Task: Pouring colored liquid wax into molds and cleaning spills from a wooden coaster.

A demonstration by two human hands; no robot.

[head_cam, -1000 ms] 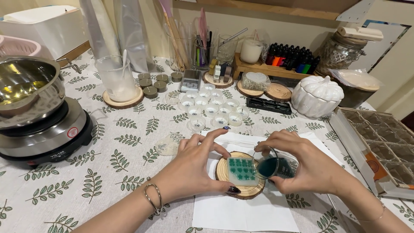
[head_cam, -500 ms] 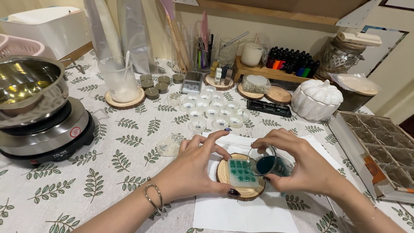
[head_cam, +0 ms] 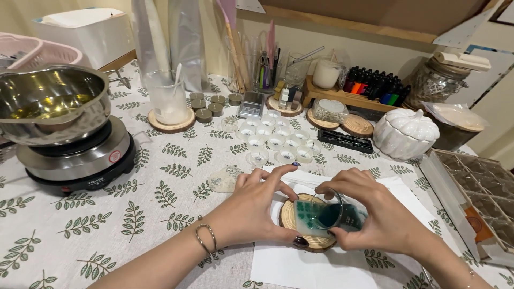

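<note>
Right hand (head_cam: pixel 383 214) grips small clear glass beaker of teal liquid (head_cam: pixel 332 214), now tipped lower over pale silicone mould (head_cam: pixel 310 217) than moment ago; we see more cavities teal. Left hand (head_cam: pixel 254 206) steadies round wooden coaster (head_cam: pixel 300 211) under mould, on white paper sheet (head_cam: pixel 300 265) on worktop (head_cam: pixel 107 225).

1 head camera, angled down, close over the table (head_cam: pixel 107 225)

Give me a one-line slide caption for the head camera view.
Right hand tips a small glass beaker of teal liquid over a silicone mould that the left hand steadies.
</note>
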